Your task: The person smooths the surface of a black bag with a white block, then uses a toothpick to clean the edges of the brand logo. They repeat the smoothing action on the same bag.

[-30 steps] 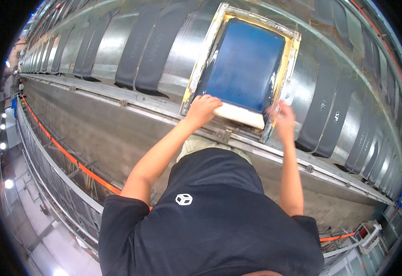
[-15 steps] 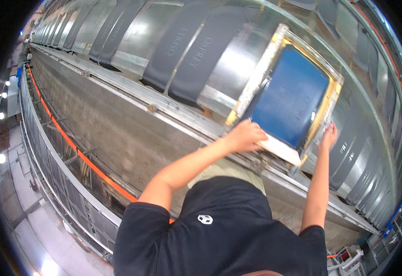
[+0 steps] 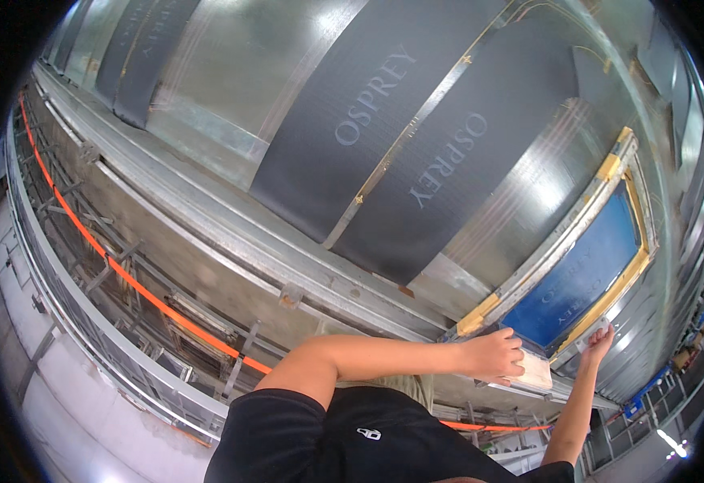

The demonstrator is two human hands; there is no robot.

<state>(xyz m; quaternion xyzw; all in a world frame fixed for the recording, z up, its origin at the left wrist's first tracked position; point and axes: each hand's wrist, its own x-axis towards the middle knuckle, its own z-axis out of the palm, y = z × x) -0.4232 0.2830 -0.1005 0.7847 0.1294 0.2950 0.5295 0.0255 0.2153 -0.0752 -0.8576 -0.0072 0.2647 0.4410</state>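
A screen printing frame, its pale edges patched with yellow tape around a blue mesh, lies tilted at the right on a long metal-topped table. My left hand is closed over a pale wooden squeegee at the near end of the frame. The squeegee's blade edge is hidden. At the frame's right side, my right hand is closed around a small whitish grip on the edge. Left of the frame, two dark grey fabric pieces with tonal lettering lie flat, a narrow metallic strip between them.
A metal rail with small stops runs along the table's near edge. Below it stretches an orange hose or cable beside metal railings. More dark pieces lie farther left along the table.
The view has swung left and come closer to the fabric pieces, so the frame and both hands appear farther right and lower. Both hands keep their grips.
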